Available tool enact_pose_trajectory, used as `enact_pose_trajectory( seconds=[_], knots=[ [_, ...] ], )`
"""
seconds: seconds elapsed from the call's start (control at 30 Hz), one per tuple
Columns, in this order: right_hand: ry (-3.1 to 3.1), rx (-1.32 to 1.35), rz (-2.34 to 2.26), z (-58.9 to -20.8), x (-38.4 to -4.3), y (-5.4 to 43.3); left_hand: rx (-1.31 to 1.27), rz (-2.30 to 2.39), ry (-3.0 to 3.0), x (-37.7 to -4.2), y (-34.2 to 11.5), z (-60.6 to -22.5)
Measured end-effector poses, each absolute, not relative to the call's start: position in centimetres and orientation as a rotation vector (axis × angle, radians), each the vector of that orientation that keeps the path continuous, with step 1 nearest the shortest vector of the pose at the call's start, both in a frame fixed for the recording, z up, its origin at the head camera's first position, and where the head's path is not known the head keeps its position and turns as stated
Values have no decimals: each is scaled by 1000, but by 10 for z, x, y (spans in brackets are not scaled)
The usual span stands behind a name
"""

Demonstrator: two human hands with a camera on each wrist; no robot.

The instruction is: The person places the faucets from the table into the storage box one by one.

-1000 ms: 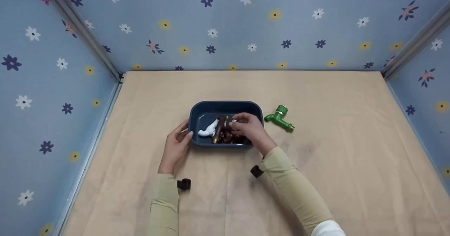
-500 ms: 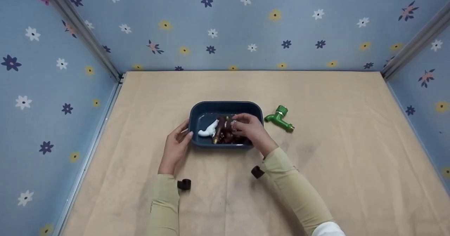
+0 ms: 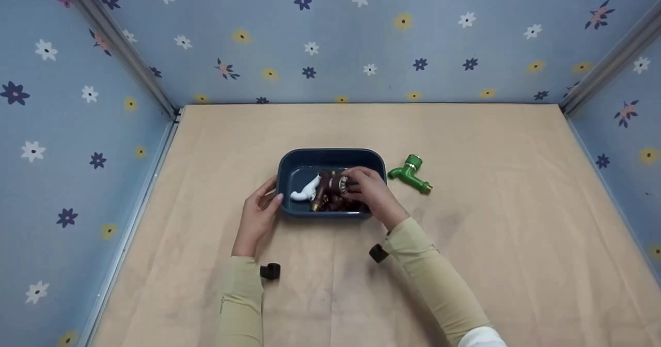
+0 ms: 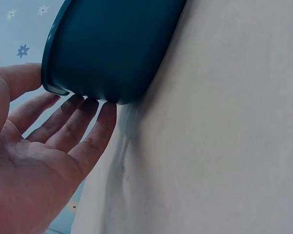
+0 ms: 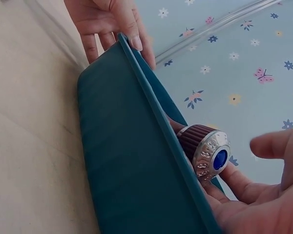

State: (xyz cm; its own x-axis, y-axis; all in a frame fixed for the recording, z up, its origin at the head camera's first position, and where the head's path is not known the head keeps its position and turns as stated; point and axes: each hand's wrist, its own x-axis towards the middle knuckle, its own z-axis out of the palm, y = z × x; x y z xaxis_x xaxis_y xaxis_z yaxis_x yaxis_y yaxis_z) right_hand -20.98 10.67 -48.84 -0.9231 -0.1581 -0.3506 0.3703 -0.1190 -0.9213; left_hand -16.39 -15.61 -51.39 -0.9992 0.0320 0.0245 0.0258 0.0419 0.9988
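A dark blue plastic bin [image 3: 320, 215] holds a white tap [image 3: 307, 190] and brown taps [image 3: 322, 188] with brass ends, which overlap at its right side. My left hand [image 3: 256, 217] touches the bin's left end: in the left wrist view its fingertips meet the outer wall and the thumb is at the rim. Over the right side of the bin reaches my right hand [image 3: 376, 194]. Its fingers lie beside a brown tap's ribbed knob [image 5: 210, 150], which has a chrome cap and a blue centre. The thumb stands apart from this knob. Some lower taps are partly hidden.
A green tap [image 3: 411, 176] lies on the table [image 3: 516, 207] just right of the bin. Straps with black mounts [image 3: 270, 271] sit by both forearms. Flowered panels [image 3: 356, 42] enclose the table at the back and both sides.
My right thumb and fingers have come away from the front of the brown tap's knob, so its chrome cap now shows. My left hand and the bin stay in place.
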Motion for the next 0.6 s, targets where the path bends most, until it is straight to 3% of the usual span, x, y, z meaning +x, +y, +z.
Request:
enact_pose_trajectory(
  seconds=[0.6],
  knots=[
    [1747,232,-2163,-483,-205,114,93,2201,2253,-164,-156,-515]
  ],
)
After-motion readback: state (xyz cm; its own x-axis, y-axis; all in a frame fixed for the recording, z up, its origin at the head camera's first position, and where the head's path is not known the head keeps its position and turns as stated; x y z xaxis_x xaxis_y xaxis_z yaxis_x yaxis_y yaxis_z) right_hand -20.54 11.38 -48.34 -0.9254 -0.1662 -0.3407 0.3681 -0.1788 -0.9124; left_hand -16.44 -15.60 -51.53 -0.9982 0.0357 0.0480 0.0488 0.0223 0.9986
